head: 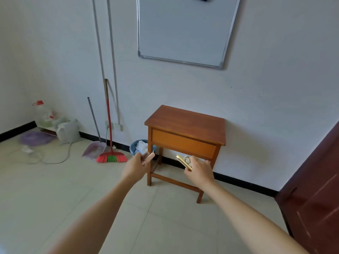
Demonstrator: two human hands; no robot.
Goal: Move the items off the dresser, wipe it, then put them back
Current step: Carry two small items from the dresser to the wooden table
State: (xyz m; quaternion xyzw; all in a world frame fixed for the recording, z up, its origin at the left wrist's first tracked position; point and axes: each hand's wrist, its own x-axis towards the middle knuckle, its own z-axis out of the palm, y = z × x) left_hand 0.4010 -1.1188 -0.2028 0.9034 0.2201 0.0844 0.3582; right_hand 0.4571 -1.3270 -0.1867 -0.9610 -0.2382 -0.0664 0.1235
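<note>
A small brown wooden dresser [185,123] with one drawer stands against the white wall, and its top is bare. My left hand [136,166] is stretched out in front of its left leg, shut on a pink flat item [150,157]. My right hand [199,170] is held below the drawer front, shut on a gold flat item [183,161] together with a crumpled whitish cloth [187,159]. Both hands hover lower than the dresser top and nearer to me.
A blue waste bin [136,146] with paper sits left of the dresser. A red broom [111,157], a dustpan [93,149], a white bag [67,132] and a loose cable [55,160] lie further left. A dark wooden door [315,198] stands at right. A whiteboard [185,30] hangs above.
</note>
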